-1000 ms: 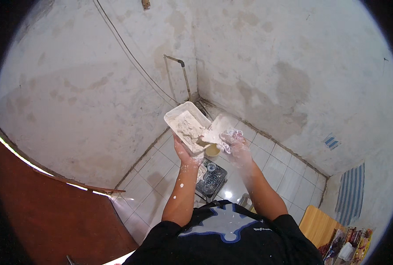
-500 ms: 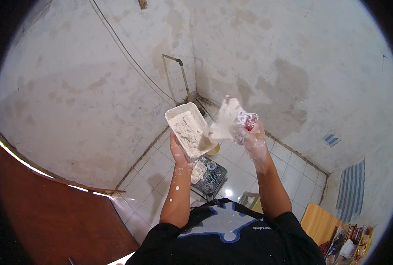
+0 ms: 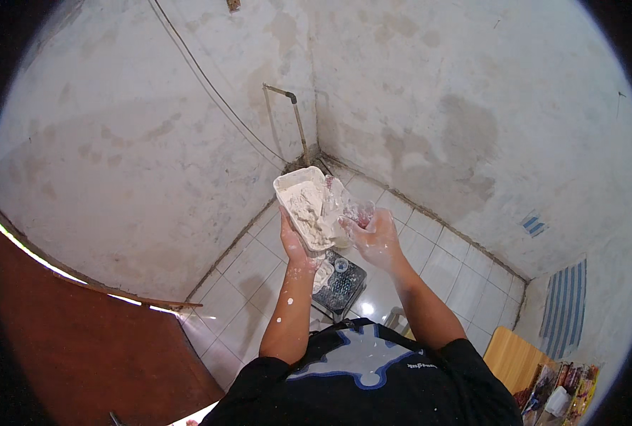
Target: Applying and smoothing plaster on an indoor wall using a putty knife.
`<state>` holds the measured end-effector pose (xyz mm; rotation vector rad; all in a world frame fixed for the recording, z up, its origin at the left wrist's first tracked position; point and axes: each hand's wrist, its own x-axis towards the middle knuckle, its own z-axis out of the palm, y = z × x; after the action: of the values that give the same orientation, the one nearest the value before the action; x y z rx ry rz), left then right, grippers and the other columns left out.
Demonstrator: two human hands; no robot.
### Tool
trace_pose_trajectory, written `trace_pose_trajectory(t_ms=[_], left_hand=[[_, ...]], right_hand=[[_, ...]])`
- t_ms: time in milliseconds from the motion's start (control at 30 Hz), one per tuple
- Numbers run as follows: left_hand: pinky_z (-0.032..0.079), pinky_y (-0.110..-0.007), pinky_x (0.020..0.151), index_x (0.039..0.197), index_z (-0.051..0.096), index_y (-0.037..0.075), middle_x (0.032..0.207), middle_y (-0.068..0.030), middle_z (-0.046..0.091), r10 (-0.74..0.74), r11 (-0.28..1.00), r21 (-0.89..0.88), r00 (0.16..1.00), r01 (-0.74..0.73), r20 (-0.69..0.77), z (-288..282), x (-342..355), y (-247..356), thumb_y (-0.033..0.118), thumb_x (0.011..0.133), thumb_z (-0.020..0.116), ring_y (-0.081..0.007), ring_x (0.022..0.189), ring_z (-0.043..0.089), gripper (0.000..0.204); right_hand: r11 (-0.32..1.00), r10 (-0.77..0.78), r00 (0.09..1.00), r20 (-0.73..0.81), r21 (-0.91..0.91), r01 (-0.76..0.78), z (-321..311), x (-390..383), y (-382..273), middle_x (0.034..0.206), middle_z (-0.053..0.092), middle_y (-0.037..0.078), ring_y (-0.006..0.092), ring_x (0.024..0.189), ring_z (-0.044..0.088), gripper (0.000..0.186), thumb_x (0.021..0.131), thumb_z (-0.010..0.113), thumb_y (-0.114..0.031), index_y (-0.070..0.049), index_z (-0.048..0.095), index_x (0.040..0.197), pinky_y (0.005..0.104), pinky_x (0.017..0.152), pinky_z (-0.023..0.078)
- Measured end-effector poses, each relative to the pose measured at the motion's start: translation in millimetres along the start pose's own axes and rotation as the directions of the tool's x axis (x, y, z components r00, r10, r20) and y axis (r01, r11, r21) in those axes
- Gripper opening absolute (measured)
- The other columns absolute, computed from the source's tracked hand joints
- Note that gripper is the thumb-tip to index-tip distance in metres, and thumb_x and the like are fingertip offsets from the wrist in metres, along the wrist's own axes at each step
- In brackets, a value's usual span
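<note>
My left hand (image 3: pixel 292 240) is wrapped round the underside and near side of a white rectangular tub (image 3: pixel 282 190). Thick off-white plaster (image 3: pixel 304 204) lies inside, heaped toward the middle. A wide scraper (image 3: pixel 336 201), smeared white and with a reddish handle, is gripped in my right hand (image 3: pixel 380 238). Its blade meets the tub's right side, and where blade and plaster touch is partly hidden. White paste coats the fingers of my right hand, and spots of it dot my left forearm.
Below the tub stands a black stool (image 3: pixel 345 278) with white-smeared things on it. A pipe (image 3: pixel 301 128) rises in the wall corner. At the lower right are a wooden board (image 3: pixel 512 358) and packets (image 3: pixel 578 394). A brown panel (image 3: pixel 81 341) fills the lower left.
My right hand has come down and left, bringing the scraper from beside the tub to its right edge. The tub has shifted slightly right.
</note>
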<state>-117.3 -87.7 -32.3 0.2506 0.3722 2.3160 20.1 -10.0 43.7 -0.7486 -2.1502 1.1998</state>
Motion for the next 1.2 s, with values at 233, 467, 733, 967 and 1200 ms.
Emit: trace_pose_trajectory(t_ms=[233,467,733,967,1200], left_hand=[[0.038,-0.042,0.103,0.138,0.034,0.005,0.136,-0.0139,0.044,-0.013,0.997,0.075,1.000,0.012,0.010,2.8,-2.2,2.2,0.047,0.098,0.030,-0.0292,0.121,0.047,0.058],[0.036,-0.040,0.105,0.141,0.030,0.004,0.138,-0.0136,0.042,0.115,0.970,0.209,0.992,-0.122,0.045,2.9,-0.6,-1.8,0.049,0.098,0.031,-0.0286,0.123,0.045,0.062],[0.038,-0.040,0.103,0.138,0.036,0.005,0.135,-0.0128,0.045,0.111,0.978,0.185,0.992,-0.099,-0.055,1.9,1.3,0.0,0.049,0.097,0.033,-0.0275,0.120,0.048,0.060],[0.037,-0.040,0.104,0.138,0.034,0.004,0.135,-0.0131,0.044,0.163,0.957,0.246,0.986,-0.153,-0.024,6.7,0.5,-2.0,0.047,0.098,0.032,-0.0275,0.122,0.046,0.059],[0.040,-0.041,0.101,0.137,0.037,0.006,0.132,-0.0116,0.047,0.059,0.989,0.140,0.998,-0.057,-0.013,4.0,-2.5,7.6,0.045,0.098,0.031,-0.0278,0.118,0.049,0.056]], right_hand=[[0.977,0.012,0.990,-0.141,0.214,0.019,6.2,-8.6,-17.9,0.067,0.064,0.017,0.0164,0.057,0.058,0.025,0.080,0.064,-0.018,0.007,0.064,0.079,0.0355,0.056,0.045],[0.994,-0.055,0.987,-0.152,0.082,0.068,13.1,-28.9,-50.7,0.070,0.063,0.020,0.0213,0.060,0.060,0.021,0.081,0.062,-0.015,0.006,0.063,0.084,0.0363,0.057,0.045],[0.980,-0.080,0.981,-0.179,0.168,0.110,39.8,-42.7,-20.0,0.072,0.063,0.018,0.0233,0.065,0.062,0.018,0.083,0.061,-0.010,0.007,0.062,0.089,0.0342,0.062,0.047],[0.962,-0.091,0.968,-0.233,0.231,0.146,33.0,-33.0,-36.5,0.069,0.064,0.012,0.0135,0.065,0.060,0.019,0.083,0.065,-0.011,0.007,0.063,0.086,0.0290,0.059,0.047],[0.974,-0.225,0.974,0.024,0.005,0.225,10.1,-18.7,-3.0,0.075,0.061,0.023,0.0360,0.067,0.061,0.018,0.073,0.059,-0.006,0.005,0.062,0.086,0.0392,0.065,0.048]])
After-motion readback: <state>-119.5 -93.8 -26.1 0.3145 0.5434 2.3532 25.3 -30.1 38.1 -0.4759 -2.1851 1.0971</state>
